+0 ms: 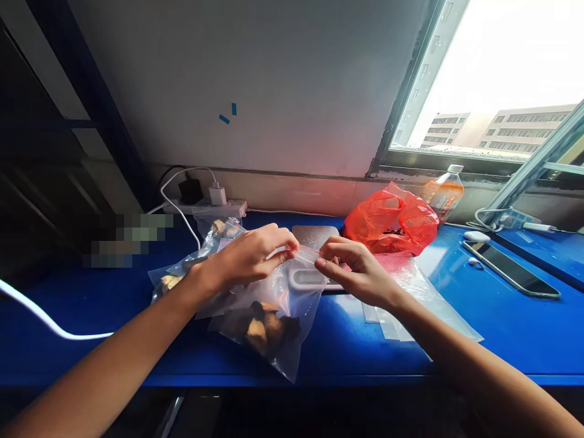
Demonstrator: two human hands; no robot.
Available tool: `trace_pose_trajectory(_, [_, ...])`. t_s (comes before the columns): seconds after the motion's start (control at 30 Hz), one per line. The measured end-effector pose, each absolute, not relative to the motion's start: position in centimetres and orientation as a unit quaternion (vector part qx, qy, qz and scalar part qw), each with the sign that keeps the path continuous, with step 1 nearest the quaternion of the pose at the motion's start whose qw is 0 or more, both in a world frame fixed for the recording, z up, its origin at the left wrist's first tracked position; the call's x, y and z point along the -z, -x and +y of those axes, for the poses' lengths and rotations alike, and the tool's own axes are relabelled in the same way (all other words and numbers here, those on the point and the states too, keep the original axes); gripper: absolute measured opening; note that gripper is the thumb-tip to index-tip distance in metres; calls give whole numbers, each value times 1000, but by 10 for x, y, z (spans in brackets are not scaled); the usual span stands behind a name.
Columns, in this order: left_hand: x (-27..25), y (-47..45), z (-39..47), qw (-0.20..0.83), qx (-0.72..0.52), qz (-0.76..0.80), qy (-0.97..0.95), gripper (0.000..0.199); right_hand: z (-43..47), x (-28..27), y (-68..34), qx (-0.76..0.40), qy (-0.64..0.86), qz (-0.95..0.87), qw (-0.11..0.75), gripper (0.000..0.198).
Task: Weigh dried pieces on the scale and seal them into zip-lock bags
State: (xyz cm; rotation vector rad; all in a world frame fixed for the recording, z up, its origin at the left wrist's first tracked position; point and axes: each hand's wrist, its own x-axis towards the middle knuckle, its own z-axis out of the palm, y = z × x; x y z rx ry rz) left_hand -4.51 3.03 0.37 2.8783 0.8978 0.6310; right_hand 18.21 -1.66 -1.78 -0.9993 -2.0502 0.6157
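Observation:
My left hand (255, 252) pinches one end of the top edge of a clear zip bag (298, 316). At the other end of that edge, the thumb and fingers of my right hand (356, 267) are closed on it. Brown and dark dried pieces (269, 328) lie in the bottom of the bag, which hangs down toward the front of the blue desk. Behind the bag is a small scale (314, 234) with crumbs on its metal plate; the bag partly covers its display. More filled clear bags (171, 283) lie beneath and beyond my left forearm.
An open red plastic bag (387, 216) with dark bits inside stands behind my right hand, near an orange drink bottle (444, 194). Flat clear bags (424, 298) lie on the blue desk (337, 353). A phone (511, 271), earbuds and a power strip (235, 210) with cables are farther out.

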Motion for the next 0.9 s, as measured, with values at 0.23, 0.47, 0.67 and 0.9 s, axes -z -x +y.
trace_pose_trajectory(0.23, [-11,56,25,-6,-262,281,-923,16,-19,16,-185,-260,397,-781,406,44])
trace_pose_trajectory(0.47, [-21,64,26,65,-242,276,-928,18,-10,8,-193,-253,412,-750,451,40])
trace_pose_trajectory(0.67, [-41,61,30,145,-263,296,-907,21,-19,0,-216,-344,431,-639,537,34])
trace_pose_trajectory(0.9, [-112,18,2,63,-397,188,-896,24,-88,22,-239,-424,476,-638,431,30])
